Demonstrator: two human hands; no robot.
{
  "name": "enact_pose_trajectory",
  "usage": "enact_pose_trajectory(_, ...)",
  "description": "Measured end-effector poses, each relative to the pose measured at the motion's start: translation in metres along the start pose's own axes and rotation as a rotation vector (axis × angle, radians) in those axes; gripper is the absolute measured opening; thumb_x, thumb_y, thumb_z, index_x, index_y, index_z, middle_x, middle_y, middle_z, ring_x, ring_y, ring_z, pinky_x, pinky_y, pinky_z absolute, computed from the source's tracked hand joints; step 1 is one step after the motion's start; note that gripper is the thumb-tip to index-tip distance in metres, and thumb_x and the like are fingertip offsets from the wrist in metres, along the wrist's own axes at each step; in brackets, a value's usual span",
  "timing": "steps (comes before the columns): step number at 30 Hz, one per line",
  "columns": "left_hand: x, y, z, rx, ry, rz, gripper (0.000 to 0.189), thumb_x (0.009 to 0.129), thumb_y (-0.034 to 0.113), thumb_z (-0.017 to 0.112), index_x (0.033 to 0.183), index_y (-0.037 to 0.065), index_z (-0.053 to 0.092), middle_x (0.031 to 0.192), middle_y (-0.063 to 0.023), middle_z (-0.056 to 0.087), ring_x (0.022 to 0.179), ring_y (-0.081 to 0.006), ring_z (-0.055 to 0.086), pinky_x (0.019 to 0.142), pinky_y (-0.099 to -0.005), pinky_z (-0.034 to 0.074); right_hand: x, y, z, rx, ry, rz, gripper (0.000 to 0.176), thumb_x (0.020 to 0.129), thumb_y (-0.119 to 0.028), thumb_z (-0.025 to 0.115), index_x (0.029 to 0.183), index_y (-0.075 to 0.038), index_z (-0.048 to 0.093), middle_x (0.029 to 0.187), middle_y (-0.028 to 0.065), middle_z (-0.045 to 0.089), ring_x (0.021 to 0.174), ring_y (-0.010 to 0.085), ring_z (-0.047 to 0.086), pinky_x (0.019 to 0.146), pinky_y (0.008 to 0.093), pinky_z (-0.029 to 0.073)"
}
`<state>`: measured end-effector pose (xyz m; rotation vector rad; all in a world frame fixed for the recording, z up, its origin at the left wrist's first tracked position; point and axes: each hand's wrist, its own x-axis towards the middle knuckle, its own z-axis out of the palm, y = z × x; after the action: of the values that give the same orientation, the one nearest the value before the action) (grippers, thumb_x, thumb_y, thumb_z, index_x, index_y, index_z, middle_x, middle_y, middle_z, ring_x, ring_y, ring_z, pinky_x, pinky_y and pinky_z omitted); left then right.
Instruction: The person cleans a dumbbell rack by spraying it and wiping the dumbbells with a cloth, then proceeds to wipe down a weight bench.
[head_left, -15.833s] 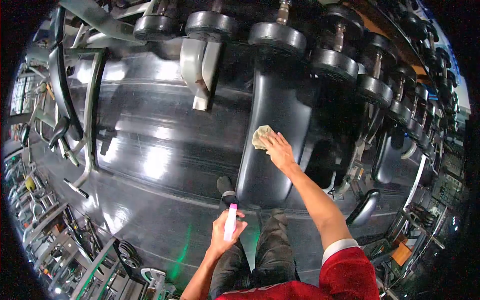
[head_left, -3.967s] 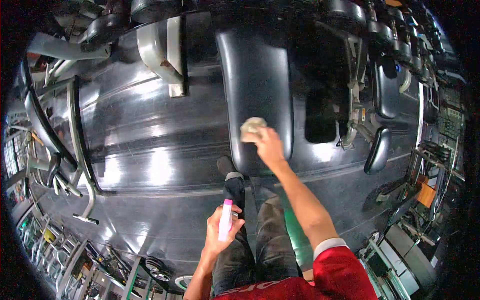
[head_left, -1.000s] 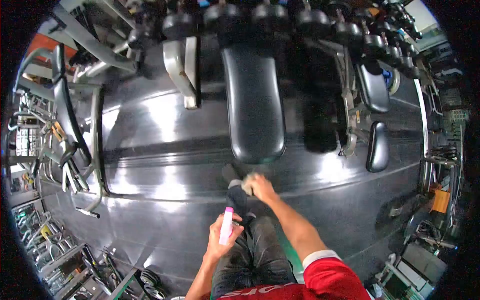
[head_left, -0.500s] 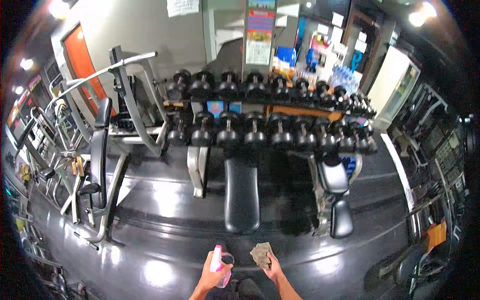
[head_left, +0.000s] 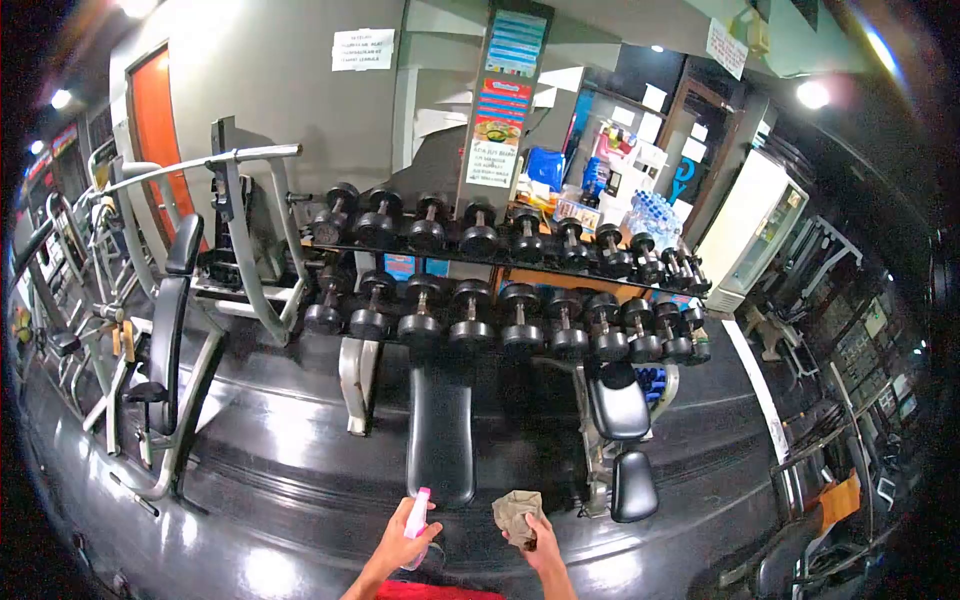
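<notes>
Low at the frame's edge, the left hand (head_left: 400, 545) is wrapped around a pink-topped spray bottle (head_left: 417, 508), whose lower half is lost in the grip. Just beside it, the right hand (head_left: 542, 540) is closed on a crumpled tan cloth (head_left: 515, 508), held up near the foot of the long black padded bench (head_left: 440, 430). Both forearms are cut off below. Behind the bench stands a two-tier rack of black dumbbells (head_left: 500, 300). The paper notices (head_left: 363, 48) on the grey wall beyond look too small to read.

Bench (head_left: 440, 430) – glossy blk vinyl; rag (head_left: 515, 508) – matt cloth; bottle (head_left: 416, 512) plastic.
</notes>
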<state>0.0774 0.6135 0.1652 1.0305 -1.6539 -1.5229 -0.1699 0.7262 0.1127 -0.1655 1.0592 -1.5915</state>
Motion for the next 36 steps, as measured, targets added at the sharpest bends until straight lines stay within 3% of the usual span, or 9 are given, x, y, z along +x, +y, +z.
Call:
enact_pose_trajectory(5,0.047,0.004,0.005,-0.047,-0.09,-0.012,0.035,0.078,0.016,0.073,0.108,0.004,0.059,0.097,-0.0066,0.053,0.074,-0.0148,0.055,0.068,-0.029,0.047,0.022,-0.022,0.026,0.276,-0.076,0.059,0.046,0.095,-0.033,0.045,0.13,-0.004,0.045,0.127,0.0147,0.054,0.109,0.0318,0.057,0.087,0.0458,0.051)
enact_pose_trajectory(7,0.065,-0.002,0.009,-0.075,-0.134,-0.012,0.035,0.078,0.016,0.074,0.108,0.004,0.059,0.097,-0.0068,0.053,0.074,-0.0149,0.055,0.069,-0.0288,0.047,0.033,-0.031,0.033,-0.381,-0.139,-0.141,0.046,0.093,-0.031,0.041,0.131,-0.003,0.043,0.127,0.0152,0.054,0.109,0.0321,0.058,0.089,0.047,0.05)
enact_pose_trajectory(8,0.075,-0.002,0.012,-0.058,-0.155,0.044,0.035,0.078,0.016,0.074,0.108,0.004,0.059,0.097,-0.0064,0.053,0.074,-0.0144,0.055,0.069,-0.0285,0.047,0.046,-0.028,0.027,0.302,-0.077,0.061,0.046,0.085,-0.012,0.046,0.129,-0.003,0.044,0.125,0.0153,0.055,0.109,0.0311,0.058,0.089,0.046,0.051)
enact_pose_trajectory(13,0.104,0.008,0.026,-0.12,-0.253,-0.145,0.034,0.079,0.016,0.073,0.107,0.005,0.059,0.095,-0.004,0.053,0.074,-0.0124,0.052,0.068,-0.0269,0.045,0.076,-0.039,0.027,0.082,0.013,-0.054,0.06,0.074,0.005,0.049,0.133,-0.005,0.042,0.121,0.0167,0.056,0.11,0.0311,0.058,0.086,0.0463,0.053)
enact_pose_trajectory(16,0.125,0.011,0.039,-0.041,-0.276,-0.076,0.033,0.08,0.016,0.073,0.107,0.004,0.058,0.094,-0.004,0.054,0.076,-0.0115,0.053,0.069,-0.0269,0.045,0.085,-0.06,0.031,-0.002,0.082,-0.069,0.063,0.074,0.007,0.054,0.134,-0.006,0.041,0.12,0.0158,0.057,0.103,0.031,0.061,0.085,0.0428,0.055)
enact_pose_trajectory(25,0.202,0.027,0.121,-0.01,-0.26,-0.094,0.035,0.08,0.018,0.073,0.107,0.003,0.059,0.094,-0.0045,0.056,0.083,-0.0125,0.055,0.075,-0.027,0.045,0.16,-0.119,-0.039,-0.022,0.107,0.152,0.045,0.083,-0.007,0.065,0.124,0.001,0.048,0.111,0.0136,0.062,0.099,0.0264,0.063,0.085,0.0404,0.053)
enact_pose_trajectory(32,0.255,0.05,0.205,-0.081,-0.199,-0.249,0.038,0.08,0.019,0.074,0.111,0.004,0.058,0.104,-0.0061,0.058,0.092,-0.014,0.055,0.08,-0.0272,0.045,0.215,-0.211,-0.062,-0.179,-0.058,-0.086,0.05,0.077,-0.005,0.074,0.119,-0.005,0.047,0.109,0.0059,0.058,0.102,0.0161,0.056,0.088,0.0326,0.047)
enact_pose_trajectory(34,0.264,0.053,0.226,-0.034,-0.179,-0.016,0.039,0.08,0.019,0.073,0.114,0.004,0.058,0.113,-0.0079,0.056,0.103,-0.0166,0.054,0.086,-0.0285,0.044,0.229,-0.233,-0.068,-0.312,-0.12,-0.106,0.05,0.077,-0.004,0.074,0.119,-0.005,0.047,0.109,0.0057,0.058,0.102,0.0155,0.055,0.088,0.0317,0.047)
enact_pose_trajectory(36,0.272,0.059,0.243,-0.078,-0.183,-0.06,0.039,0.081,0.019,0.073,0.114,0.004,0.059,0.118,-0.0086,0.053,0.106,-0.0177,0.053,0.089,-0.0297,0.044,0.24,-0.25,-0.072,-0.414,-0.207,-0.124,0.049,0.078,-0.003,0.072,0.12,-0.005,0.047,0.11,0.0042,0.057,0.103,0.0139,0.054,0.088,0.03,0.045)
